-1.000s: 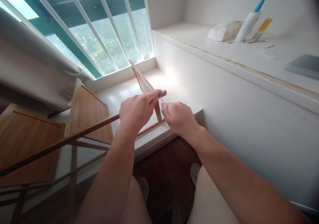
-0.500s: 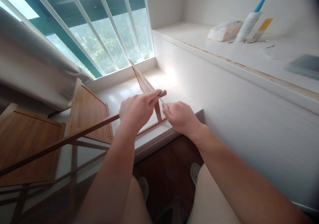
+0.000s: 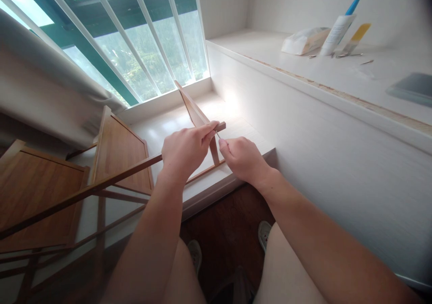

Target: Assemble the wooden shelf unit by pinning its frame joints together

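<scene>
Bright light fills a window (image 3: 155, 65) with white bars, over a pale ledge (image 3: 151, 133). Just in front of it, a long wooden bar (image 3: 131, 172) runs slanting up from the left edge to the middle. Near its end, the left hand (image 3: 187, 148) has its fingers wrapped tightly around it. The right hand (image 3: 245, 162) is closed, and its fingers pinch a thin metal rod (image 3: 218, 134). The rod's far tip meets the bar by the left thumb; I cannot tell if it sits in a hole.

Behind the hands, a thin wooden panel (image 3: 194, 108) stands tilted on the ledge. Two wider wooden panels, one nearer (image 3: 123, 153) and one at the far left (image 3: 43, 182), lean beside the bar, below a grey curtain (image 3: 50, 79). Up on the right, a white bench (image 3: 263, 45) holds a wrapped packet (image 3: 300, 42), a white tube (image 3: 337, 34) with a blue tip, a yellow-ended tool (image 3: 359, 34) and a dark flat thing (image 3: 413, 88). Two shoes (image 3: 265, 234) rest on the dark red-brown floor (image 3: 229, 214).
</scene>
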A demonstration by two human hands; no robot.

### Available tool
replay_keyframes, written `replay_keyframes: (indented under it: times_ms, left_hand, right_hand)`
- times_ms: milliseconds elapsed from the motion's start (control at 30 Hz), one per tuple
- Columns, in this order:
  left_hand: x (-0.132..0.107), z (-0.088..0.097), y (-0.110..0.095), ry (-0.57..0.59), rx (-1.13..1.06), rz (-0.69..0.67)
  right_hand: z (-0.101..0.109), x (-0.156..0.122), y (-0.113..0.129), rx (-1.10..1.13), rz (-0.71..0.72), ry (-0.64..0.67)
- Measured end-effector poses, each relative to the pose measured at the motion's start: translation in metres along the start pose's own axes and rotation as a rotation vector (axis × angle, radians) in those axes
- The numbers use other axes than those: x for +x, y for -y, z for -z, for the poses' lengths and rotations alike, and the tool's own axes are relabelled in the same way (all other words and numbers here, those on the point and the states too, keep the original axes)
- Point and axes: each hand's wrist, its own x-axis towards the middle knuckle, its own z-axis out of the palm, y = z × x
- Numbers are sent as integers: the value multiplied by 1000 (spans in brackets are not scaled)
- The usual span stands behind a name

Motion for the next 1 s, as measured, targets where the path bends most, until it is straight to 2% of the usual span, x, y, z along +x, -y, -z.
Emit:
replay_keyframes:
  times_ms: [233,467,800,1000]
  left_hand:
    - [0,0,-1,7,-18,14]
    - [0,0,0,-3,-15,3]
    - [0,2,-2,6,-15,15]
    - [0,0,0,-3,-9,1]
  right_hand:
    - [2,1,-4,138,-11,5]
    - [-9,0,-1,507,-74,-30]
    - [-19,-1,3,806,-174,-69]
    - [-20,2,7,1109,-312,-27]
